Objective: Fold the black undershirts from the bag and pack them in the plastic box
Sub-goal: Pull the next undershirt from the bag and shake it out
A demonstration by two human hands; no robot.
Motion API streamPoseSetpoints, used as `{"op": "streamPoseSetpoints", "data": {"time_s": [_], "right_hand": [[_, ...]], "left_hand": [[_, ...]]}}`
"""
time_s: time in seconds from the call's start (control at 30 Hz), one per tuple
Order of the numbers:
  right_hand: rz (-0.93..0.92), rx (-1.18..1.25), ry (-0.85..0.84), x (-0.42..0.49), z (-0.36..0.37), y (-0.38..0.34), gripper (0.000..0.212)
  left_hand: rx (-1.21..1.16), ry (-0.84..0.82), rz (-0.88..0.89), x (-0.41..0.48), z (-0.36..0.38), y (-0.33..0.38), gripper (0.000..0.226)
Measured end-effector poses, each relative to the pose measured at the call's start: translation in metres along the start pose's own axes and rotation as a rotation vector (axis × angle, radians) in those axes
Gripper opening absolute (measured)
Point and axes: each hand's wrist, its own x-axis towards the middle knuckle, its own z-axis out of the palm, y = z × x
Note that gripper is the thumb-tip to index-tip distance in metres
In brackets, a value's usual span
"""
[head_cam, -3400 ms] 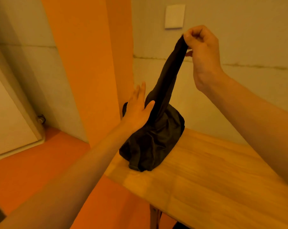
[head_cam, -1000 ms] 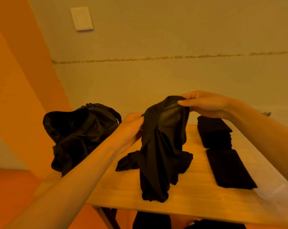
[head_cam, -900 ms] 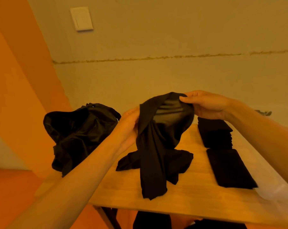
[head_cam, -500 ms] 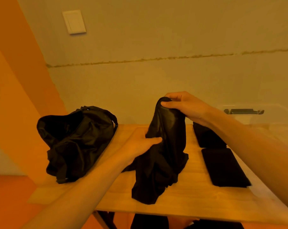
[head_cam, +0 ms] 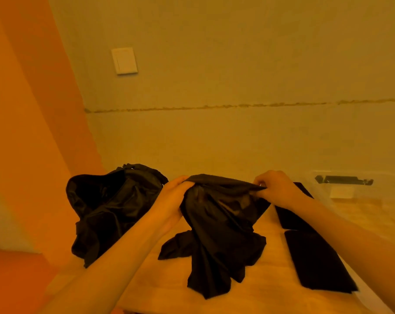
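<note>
A crumpled black fabric undershirt (head_cam: 219, 234) hangs over the middle of the pale wooden counter (head_cam: 169, 288). Half a second ago the left hand (head_cam: 169, 200) clutched its lower folds. Now it has risen to the top edge, which both hands pinch taut, fingers (head_cam: 258, 181) clamped, with the right hand (head_cam: 275, 189) at 3 o'clock. This looks like spreading the garment before folding.

A slumped black cloth bag (head_cam: 110, 207) sits at 9 o'clock. Two folded black undershirts (head_cam: 316, 261) crowd the 3 o'clock side, and a clear plastic box (head_cam: 350, 191) waits at 2 o'clock.

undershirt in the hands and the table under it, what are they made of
Undershirt: likely thin stretchy fabric, matte black, faintly sheer near the top, hanging in limp folds. Table: wood or wood-look laminate, light, smooth, with visible grain lines.
</note>
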Motion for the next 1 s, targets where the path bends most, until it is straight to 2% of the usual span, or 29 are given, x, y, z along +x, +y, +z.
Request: {"op": "streamPoseSetpoints", "data": {"time_s": [0.1,0.17,0.23,0.3,0.37,0.43,0.47,0.53,0.6,0.67,0.7,0.8,0.83,0.9,1.0], "right_hand": [[0.056,0.014,0.151,0.002,-0.004,0.007,0.023],[0.091,0.056,0.273,0.004,-0.007,0.009,0.027],[0.142,0.061,0.345,0.004,-0.009,0.004,0.04],[0.216,0.054,0.249,0.003,-0.012,-0.008,0.046],[0.281,0.068,0.002,0.001,-0.012,-0.025,0.047],[0.272,0.156,-0.217,-0.003,-0.011,-0.045,0.047],[0.261,0.24,-0.258,-0.004,-0.01,-0.054,0.047],[0.28,0.417,-0.233,-0.009,-0.007,-0.068,0.044],[0.247,0.512,-0.232,-0.012,-0.002,-0.076,0.034],[0.158,0.605,-0.354,-0.018,0.008,-0.083,0.03],[0.145,0.714,-0.398,-0.02,0.014,-0.087,0.032],[0.175,1.112,-0.399,-0.028,0.022,-0.091,0.026],[0.151,1.141,-0.397,-0.028,0.021,-0.088,0.02],[0.118,1.134,-0.333,-0.029,0.016,-0.08,0.028],[0.109,1.086,-0.116,-0.03,0.004,-0.069,0.019]], "left_hand": [[0.144,0.037,0.077,-0.003,-0.006,0.003,0.017],[0.35,0.153,0.244,-0.003,-0.011,0.003,0.02],[0.419,0.285,0.366,-0.004,-0.011,0.002,0.036],[0.355,0.312,0.304,-0.006,-0.007,0.007,0.043],[0.182,0.215,0.134,-0.007,-0.001,0.014,0.041],[-0.022,0.073,0.032,-0.01,0.005,0.018,0.036],[-0.113,0.021,0.013,-0.013,0.008,0.021,0.032],[-0.198,-0.019,-0.001,-0.018,0.014,0.023,0.031],[-0.155,-0.067,0.037,-0.021,0.014,0.024,0.025],[-0.091,-0.12,0.09,-0.024,0.013,0.023,0.016],[-0.069,-0.146,0.11,-0.025,0.011,0.023,0.021],[-0.06,-0.152,0.146,-0.028,0.005,0.027,0.041],[-0.068,-0.139,0.151,-0.027,0.002,0.029,0.042],[-0.128,-0.106,0.132,-0.028,-0.003,0.034,0.035],[-0.185,-0.123,0.125,-0.026,-0.013,0.036,0.031]]}}
